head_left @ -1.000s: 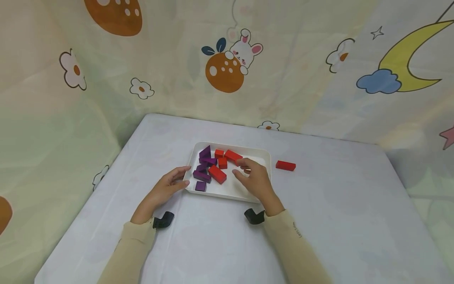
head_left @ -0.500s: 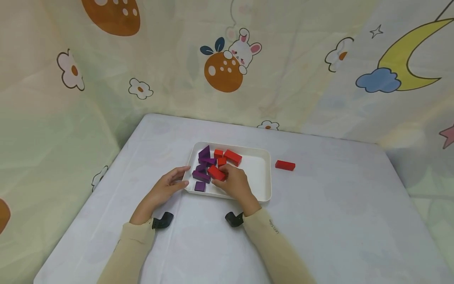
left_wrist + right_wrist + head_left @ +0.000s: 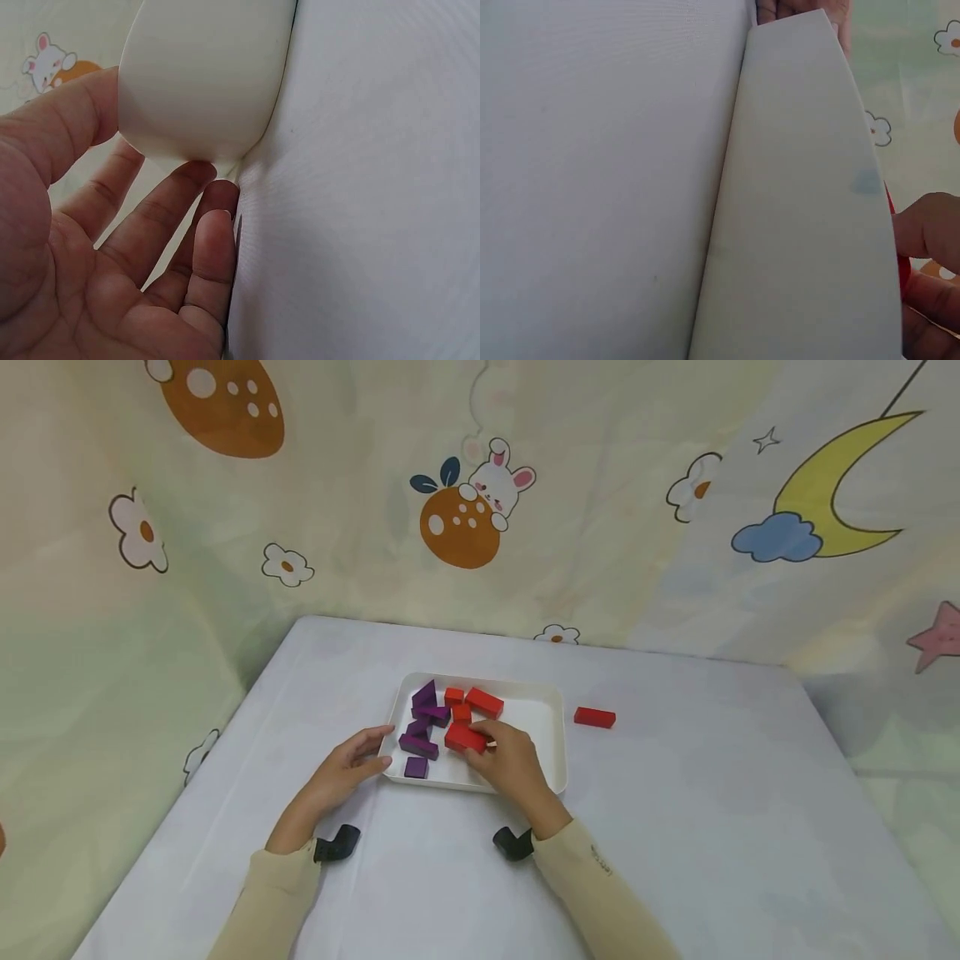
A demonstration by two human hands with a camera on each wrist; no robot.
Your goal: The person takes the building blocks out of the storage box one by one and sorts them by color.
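Observation:
In the head view my right hand (image 3: 513,762) pinches a red rectangular block (image 3: 463,738) between thumb and fingers, low over the middle of a white tray (image 3: 542,739). The right wrist view shows the tray's long outer wall (image 3: 802,195), which hides most of that block. My left hand (image 3: 345,768) rests at the tray's left end with relaxed fingers; the left wrist view shows its fingertips (image 3: 199,171) against the outer wall. Beside the held block lie small red cubes (image 3: 461,713) and a longer red block (image 3: 484,702). Several purple blocks (image 3: 418,746) fill the tray's left part.
One red block (image 3: 595,717) lies on the white tabletop (image 3: 675,793), right of the tray. A printed cloth (image 3: 600,510) hangs behind the table and along its left side. Black wrist mounts (image 3: 513,843) stick out inward from both sleeves.
My right hand has moved left, taken hold of the red block, and shifted it slightly right inside the tray. My left hand stays at the tray's end. The head view has tilted slightly.

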